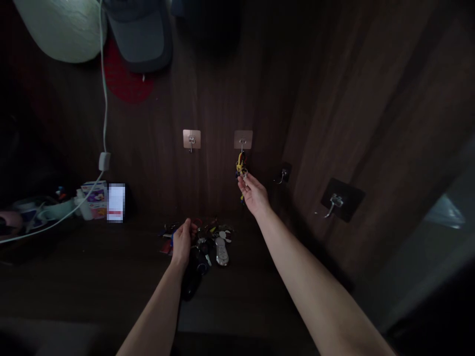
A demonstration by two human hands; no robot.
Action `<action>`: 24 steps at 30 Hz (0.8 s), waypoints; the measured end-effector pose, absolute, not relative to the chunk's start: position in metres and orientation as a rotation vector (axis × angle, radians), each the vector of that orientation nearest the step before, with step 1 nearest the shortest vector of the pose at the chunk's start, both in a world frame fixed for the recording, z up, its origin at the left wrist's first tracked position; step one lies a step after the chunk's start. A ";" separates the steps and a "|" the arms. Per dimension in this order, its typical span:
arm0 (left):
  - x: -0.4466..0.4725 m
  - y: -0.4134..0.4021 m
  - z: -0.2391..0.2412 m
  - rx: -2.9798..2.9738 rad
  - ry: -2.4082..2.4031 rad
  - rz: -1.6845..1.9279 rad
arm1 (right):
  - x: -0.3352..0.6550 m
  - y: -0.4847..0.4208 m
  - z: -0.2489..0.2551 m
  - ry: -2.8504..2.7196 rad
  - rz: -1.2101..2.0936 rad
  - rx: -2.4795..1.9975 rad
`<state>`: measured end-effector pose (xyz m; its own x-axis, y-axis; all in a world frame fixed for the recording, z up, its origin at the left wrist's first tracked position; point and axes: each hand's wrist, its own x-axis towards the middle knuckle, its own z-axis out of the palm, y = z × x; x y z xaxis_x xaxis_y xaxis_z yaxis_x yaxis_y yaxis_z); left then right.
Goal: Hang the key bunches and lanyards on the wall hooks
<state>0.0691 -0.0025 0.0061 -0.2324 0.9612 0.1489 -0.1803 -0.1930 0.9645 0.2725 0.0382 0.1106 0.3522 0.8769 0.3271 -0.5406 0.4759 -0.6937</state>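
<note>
A bunch of keys with yellow tags (241, 165) hangs from an adhesive metal hook on a pale square plate (243, 140), on a dark wood wall. My right hand (253, 194) is raised to the bottom of this bunch, its fingertips pinching a metal ring or key. Another pale hook plate (191, 139) to the left has nothing on it. Lower down, my left hand (182, 242) is closed at the edge of a heap of keys and fobs (213, 242) on the dark shelf. A blue strap shows at its side, and part of the heap lies hidden beneath the hand.
Two black adhesive hooks (284, 173) are on the right wall, one on a larger plate (341, 200). A grey cap (139, 37) and a white cable (104, 99) with a plug (104, 161) are higher up. A printed box (93, 200) and a blurred card (116, 202) stand left.
</note>
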 end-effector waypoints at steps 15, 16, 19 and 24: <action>0.070 -0.002 0.006 1.040 1.141 1.571 | 0.269 0.026 0.085 -0.688 0.962 -0.587; 0.070 -0.002 0.006 1.042 1.144 1.568 | 0.270 0.023 0.083 -0.690 0.970 -0.592; 0.070 -0.003 0.007 1.050 1.140 1.575 | 0.271 0.016 0.072 -0.713 1.007 -0.613; 0.070 -0.003 0.008 1.046 1.154 1.582 | 0.272 0.004 0.038 -0.688 1.053 -0.690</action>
